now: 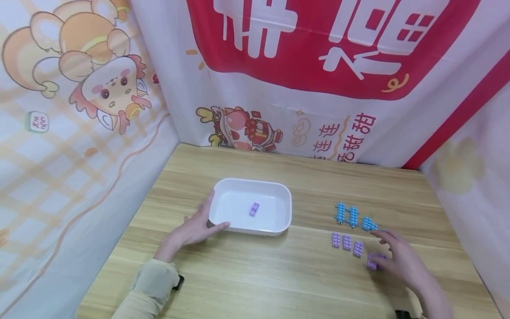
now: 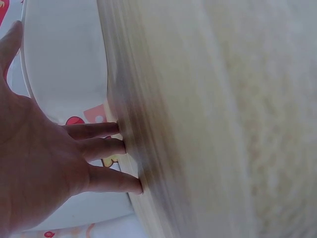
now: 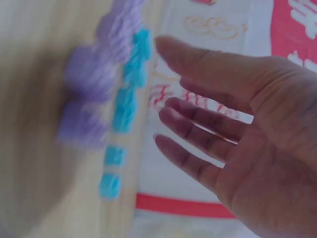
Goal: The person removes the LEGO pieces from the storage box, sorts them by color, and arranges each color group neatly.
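Observation:
My left hand [image 1: 195, 226] rests at the left end of a white tray [image 1: 289, 208], thumb over its front rim. In the left wrist view, its other fingers are spread and straight, tips at the tabletop beside the tray's wall [image 2: 64, 54]. One small purple toy brick [image 1: 254, 209] lies inside the tray. At the right, my right hand [image 1: 402, 257] hovers with loosely bent fingers, partly covering the nearest purple brick [image 1: 371, 262]. The right wrist view has the hand [image 3: 213, 114] with nothing between its fingers, above blurred purple bricks [image 3: 89, 74].
Purple studded bricks [image 1: 347, 242] stand in a row left of my right hand. Behind them are blue bricks [image 1: 353, 217], with more blue pieces [image 1: 368, 223] near my fingertips. Printed cloth [image 1: 303, 110] hangs along the wooden table's [image 1: 255, 283] back and sides.

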{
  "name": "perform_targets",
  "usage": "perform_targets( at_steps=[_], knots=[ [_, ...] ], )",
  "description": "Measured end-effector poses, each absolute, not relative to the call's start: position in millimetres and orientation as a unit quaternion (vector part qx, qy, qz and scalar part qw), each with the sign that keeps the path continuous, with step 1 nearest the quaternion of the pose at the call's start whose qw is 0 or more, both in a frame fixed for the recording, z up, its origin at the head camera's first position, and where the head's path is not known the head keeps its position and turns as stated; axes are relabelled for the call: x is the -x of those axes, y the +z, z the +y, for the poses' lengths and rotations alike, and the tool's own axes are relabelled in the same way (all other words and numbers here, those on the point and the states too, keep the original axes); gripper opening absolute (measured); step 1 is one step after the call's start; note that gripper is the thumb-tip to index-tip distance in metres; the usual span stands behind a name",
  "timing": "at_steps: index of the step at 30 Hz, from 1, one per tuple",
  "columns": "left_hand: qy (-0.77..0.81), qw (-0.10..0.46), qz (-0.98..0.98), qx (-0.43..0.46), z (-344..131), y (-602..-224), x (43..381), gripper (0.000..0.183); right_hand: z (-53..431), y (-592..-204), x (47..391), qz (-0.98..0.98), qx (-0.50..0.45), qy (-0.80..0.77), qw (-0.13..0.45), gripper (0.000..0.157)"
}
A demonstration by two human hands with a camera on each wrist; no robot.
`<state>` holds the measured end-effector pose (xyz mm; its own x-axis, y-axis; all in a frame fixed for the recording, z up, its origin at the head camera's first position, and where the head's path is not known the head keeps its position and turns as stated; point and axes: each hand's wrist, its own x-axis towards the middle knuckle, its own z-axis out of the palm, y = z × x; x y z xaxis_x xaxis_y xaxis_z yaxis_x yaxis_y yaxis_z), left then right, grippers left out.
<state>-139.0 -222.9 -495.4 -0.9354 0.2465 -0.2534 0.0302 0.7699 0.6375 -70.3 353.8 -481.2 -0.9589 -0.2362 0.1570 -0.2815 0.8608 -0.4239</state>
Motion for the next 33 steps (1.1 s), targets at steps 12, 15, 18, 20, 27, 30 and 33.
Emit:
perform_targets(
  at_steps=[12, 15, 18, 20, 27, 30, 33],
  knots=[
    [0.327, 0.165, 0.928, -0.074, -223, -496, 139, 0.123, 267, -461, 108, -0.933, -0.176, 0.310, 0.045, 0.074],
    [0.327, 0.167, 0.928, -0.071, -224, -496, 139, 0.123, 243, -463, 118, -0.927, -0.187, 0.320, 0.052, 0.073],
    [0.326, 0.167, 0.928, -0.072, -225, -496, 139, 0.122, 221, -467, 128, -0.920, -0.213, 0.321, 0.067, 0.072],
    [0.328, 0.166, 0.927, -0.072, -225, -496, 139, 0.122, 208, -469, 133, -0.913, -0.233, 0.324, 0.077, 0.071],
    [0.330, 0.163, 0.927, -0.071, -226, -498, 140, 0.122, 175, -473, 146, -0.901, -0.264, 0.335, 0.078, 0.073],
    [0.332, 0.165, 0.926, -0.071, -227, -497, 139, 0.123, 164, -473, 150, -0.900, -0.267, 0.340, 0.057, 0.076],
    [0.334, 0.167, 0.925, -0.072, -227, -497, 139, 0.123, 151, -473, 156, -0.896, -0.275, 0.346, 0.040, 0.079]
  ],
)
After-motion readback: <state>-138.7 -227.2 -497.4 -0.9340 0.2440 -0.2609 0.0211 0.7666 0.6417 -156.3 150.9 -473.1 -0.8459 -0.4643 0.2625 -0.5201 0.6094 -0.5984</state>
